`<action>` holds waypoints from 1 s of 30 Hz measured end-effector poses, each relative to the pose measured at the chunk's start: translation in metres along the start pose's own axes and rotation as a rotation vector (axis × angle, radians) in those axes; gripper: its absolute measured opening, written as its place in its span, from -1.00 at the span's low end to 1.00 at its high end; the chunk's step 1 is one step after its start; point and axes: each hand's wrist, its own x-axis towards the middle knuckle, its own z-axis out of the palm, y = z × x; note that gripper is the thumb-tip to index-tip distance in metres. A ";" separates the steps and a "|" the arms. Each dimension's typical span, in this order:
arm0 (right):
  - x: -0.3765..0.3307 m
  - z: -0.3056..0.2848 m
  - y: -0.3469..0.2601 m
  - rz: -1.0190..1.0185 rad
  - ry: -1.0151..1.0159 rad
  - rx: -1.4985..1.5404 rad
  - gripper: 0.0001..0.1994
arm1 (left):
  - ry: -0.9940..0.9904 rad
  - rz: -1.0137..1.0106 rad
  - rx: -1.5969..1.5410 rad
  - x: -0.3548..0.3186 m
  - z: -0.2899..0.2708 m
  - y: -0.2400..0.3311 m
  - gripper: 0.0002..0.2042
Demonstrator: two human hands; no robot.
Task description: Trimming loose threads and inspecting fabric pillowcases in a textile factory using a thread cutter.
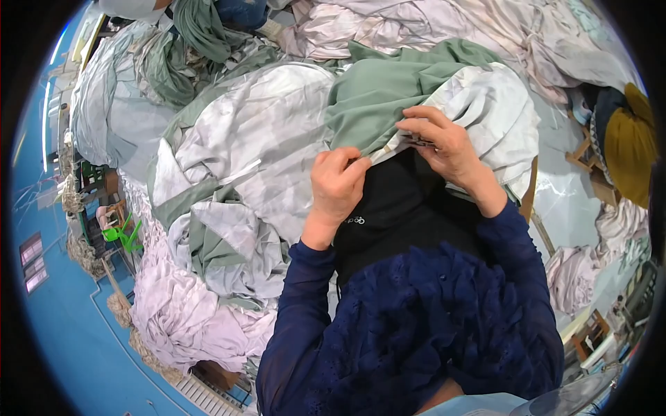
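Note:
A large sheet of white and sage-green fabric (277, 132) lies bunched in front of me. My left hand (338, 184) pinches its edge with the fingers closed. My right hand (444, 142) grips the same edge a little to the right, where the green side folds over the white. Between the two hands the hem is stretched over a black garment (402, 208) on my lap. Both forearms are in dark blue sleeves (305, 305).
Heaps of pale pink and white cloth (187, 319) pile up at the left and at the back (430, 28). A person in a mustard head covering (635, 145) sits at the right. A green plastic object (121, 232) and a blue floor (62, 333) lie at the left.

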 end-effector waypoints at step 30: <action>-0.048 -0.018 0.028 -0.222 0.237 -0.490 -0.67 | 0.046 -0.110 -0.133 -0.028 -0.004 -0.003 -0.80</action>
